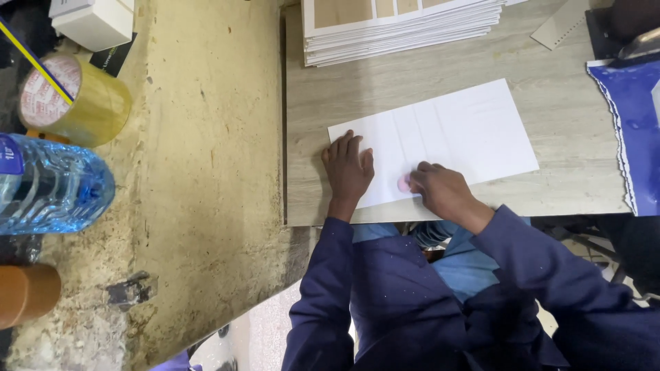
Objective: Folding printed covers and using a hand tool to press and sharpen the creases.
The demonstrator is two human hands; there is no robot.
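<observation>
The person's left hand [348, 169] lay flat and palm down on the near left corner of a white sheet [440, 137], its fingers [345, 145] straight, close together and holding nothing, pressing the paper against the desk [550, 103]. The dark blue sleeve ran almost straight back from the wrist toward the body. The right hand [443, 190] came in from the right with the forearm angled across the desk's near edge, the wrist bent and the fingers [425, 170] curled inward over a small pink object [403, 183]; the fingertips touched or gripped it, though how tightly could not be told, since the hand hid most of it. That pink object sat on the sheet near its lower edge, just beside the left hand's thumb side and directly under the right fingertips. The sheet was smooth, rectangular and faintly creased in vertical folds, lying slightly tilted on the pale, wood-grain desk. At the far edge of the desk a neat stack of white and tan printed boards [402, 27] rested, and a blue plastic bag [632, 130] with a ragged edge lay to the right. To the left, on a rough, stained concrete ledge [206, 172], stood a roll of yellowish clear tape [75, 103] and a clear plastic water bottle [51, 185] lying on its side.
</observation>
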